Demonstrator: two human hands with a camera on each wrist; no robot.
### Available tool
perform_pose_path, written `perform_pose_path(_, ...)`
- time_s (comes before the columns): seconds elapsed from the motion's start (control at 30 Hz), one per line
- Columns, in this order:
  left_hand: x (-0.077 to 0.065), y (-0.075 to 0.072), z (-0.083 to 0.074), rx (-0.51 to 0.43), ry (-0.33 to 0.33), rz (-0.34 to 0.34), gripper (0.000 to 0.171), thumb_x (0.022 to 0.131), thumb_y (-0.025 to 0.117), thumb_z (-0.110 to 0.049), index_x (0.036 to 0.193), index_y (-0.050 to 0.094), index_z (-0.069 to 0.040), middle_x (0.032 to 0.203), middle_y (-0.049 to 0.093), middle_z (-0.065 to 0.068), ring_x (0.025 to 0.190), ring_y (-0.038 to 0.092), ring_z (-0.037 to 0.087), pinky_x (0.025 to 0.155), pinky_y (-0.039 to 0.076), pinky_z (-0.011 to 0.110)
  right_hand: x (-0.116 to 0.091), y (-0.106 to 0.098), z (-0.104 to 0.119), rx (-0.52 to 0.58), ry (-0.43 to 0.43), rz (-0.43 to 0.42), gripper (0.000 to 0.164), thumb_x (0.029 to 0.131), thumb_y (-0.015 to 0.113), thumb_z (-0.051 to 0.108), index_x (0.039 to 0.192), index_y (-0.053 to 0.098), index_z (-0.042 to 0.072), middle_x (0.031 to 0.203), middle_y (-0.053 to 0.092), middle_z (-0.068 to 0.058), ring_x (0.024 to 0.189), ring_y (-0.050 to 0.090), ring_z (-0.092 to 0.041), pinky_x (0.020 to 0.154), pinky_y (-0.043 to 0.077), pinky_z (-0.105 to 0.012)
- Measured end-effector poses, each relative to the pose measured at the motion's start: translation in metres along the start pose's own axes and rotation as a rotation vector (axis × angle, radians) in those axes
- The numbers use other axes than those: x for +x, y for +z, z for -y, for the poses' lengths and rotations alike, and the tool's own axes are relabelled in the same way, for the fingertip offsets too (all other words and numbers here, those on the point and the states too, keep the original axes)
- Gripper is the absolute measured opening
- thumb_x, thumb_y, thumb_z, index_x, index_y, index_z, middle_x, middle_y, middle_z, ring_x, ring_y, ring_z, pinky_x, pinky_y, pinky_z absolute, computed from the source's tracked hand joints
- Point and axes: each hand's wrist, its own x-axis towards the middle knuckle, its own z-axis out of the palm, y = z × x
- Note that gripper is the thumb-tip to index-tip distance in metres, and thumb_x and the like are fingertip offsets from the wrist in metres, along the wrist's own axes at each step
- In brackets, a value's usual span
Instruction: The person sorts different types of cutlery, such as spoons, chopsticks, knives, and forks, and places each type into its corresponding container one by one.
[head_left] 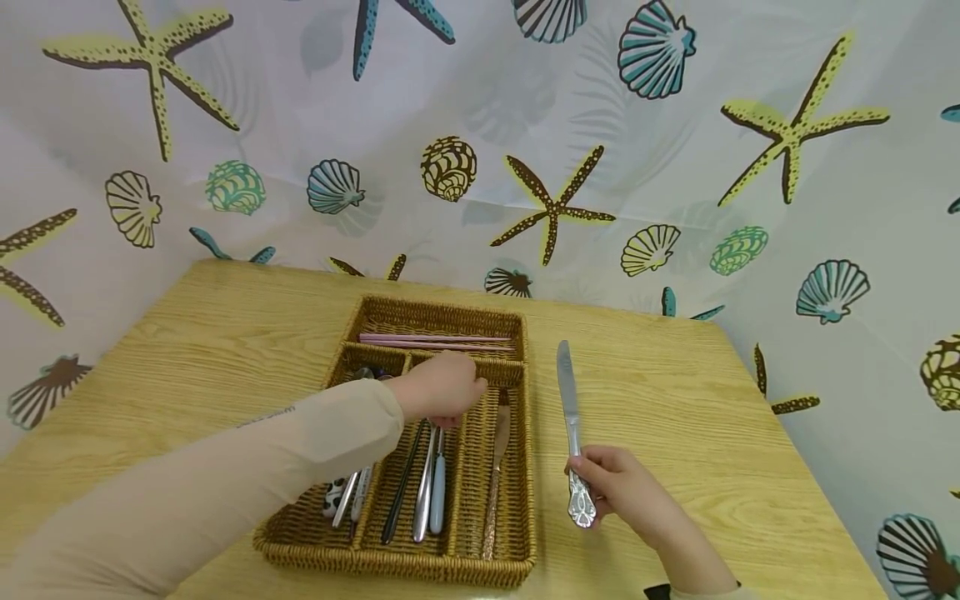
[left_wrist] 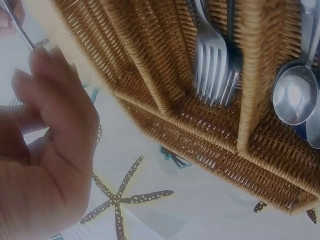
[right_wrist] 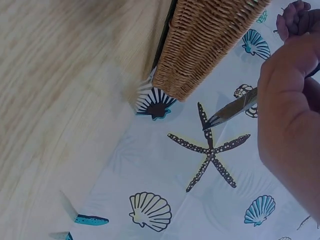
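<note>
My right hand point(head_left: 622, 487) holds a silver table knife point(head_left: 570, 408) by its ornate handle, the blade pointing away, to the right of a wicker cutlery tray point(head_left: 531, 467). In the right wrist view the knife blade point(right_wrist: 231, 111) sticks out past the hand. Over the tray's middle hangs my left hand point(head_left: 442, 387), its fingers loosely bent with nothing visible in them. Below it, forks point(left_wrist: 211, 62) lie in the middle compartment, handles toward me. The right-hand compartment holds another knife point(head_left: 501, 433), copper-toned at the handle. Spoons point(left_wrist: 295, 95) fill the left compartment, partly hidden by the sleeve.
Pink chopsticks point(head_left: 435, 340) lie across the tray's back compartment. Under the tray is a light wooden table point(head_left: 645, 375). A white cloth point(head_left: 465, 92) printed with starfish and shells stands behind and beside the table.
</note>
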Motion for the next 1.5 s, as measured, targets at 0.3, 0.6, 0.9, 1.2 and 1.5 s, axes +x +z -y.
perform_pose_path(0.3, 0.001, 0.004, -0.008, 0.014, -0.01, -0.012, 0.052, 0.101, 0.038, -0.025, 0.052, 0.049, -0.012, 0.043, 0.047, 0.0, 0.038, 0.042, 0.011, 0.055, 0.045, 0.023, 0.0, 0.015, 0.007, -0.001, -0.012, 0.011, 0.039, 0.099, 0.043, 0.021, 0.095, 0.048, -0.017, 0.064, 0.051, 0.005, 0.053, 0.054, -0.003, 0.049, 0.05, -0.02)
perform_pose_path(0.6, 0.007, 0.022, -0.018, -0.111, 0.011, 0.005, 0.051, 0.094, 0.05, -0.042, 0.059, 0.066, -0.008, 0.046, 0.052, 0.002, 0.038, 0.044, 0.009, 0.053, 0.045, 0.022, 0.007, 0.038, 0.017, 0.001, -0.012, 0.035, 0.03, 0.098, 0.046, 0.024, 0.084, 0.05, -0.003, 0.06, 0.043, 0.005, 0.048, 0.047, -0.004, 0.049, 0.05, -0.024)
perform_pose_path(0.9, 0.008, 0.039, -0.023, -0.41, -0.085, 0.092, 0.035, 0.091, 0.051, -0.013, 0.058, 0.059, -0.004, 0.046, 0.054, -0.001, 0.037, 0.049, 0.004, 0.041, 0.044, 0.014, 0.012, 0.054, 0.023, -0.035, -0.023, 0.052, 0.028, 0.098, 0.047, 0.023, 0.084, 0.05, -0.001, 0.059, 0.047, 0.002, 0.046, 0.052, -0.008, 0.046, 0.051, -0.029)
perform_pose_path(1.2, 0.005, 0.044, -0.016, -0.363, -0.147, 0.184, 0.03, 0.093, 0.045, -0.012, 0.066, 0.054, -0.004, 0.049, 0.054, 0.002, 0.039, 0.048, 0.006, 0.04, 0.042, 0.014, 0.005, 0.038, 0.019, -0.016, 0.002, -0.025, 0.04, 0.098, 0.046, 0.034, 0.104, 0.048, -0.006, 0.07, 0.06, -0.007, 0.05, 0.057, -0.013, 0.048, 0.053, -0.032)
perform_pose_path(1.5, 0.02, 0.045, -0.016, -0.251, -0.179, 0.158, 0.027, 0.091, 0.047, -0.012, 0.069, 0.06, -0.003, 0.044, 0.051, 0.0, 0.034, 0.047, 0.006, 0.039, 0.042, 0.016, 0.0, 0.034, 0.017, 0.003, 0.017, -0.045, 0.04, 0.098, 0.045, 0.033, 0.104, 0.048, -0.006, 0.068, 0.059, -0.003, 0.05, 0.056, -0.011, 0.048, 0.052, -0.03)
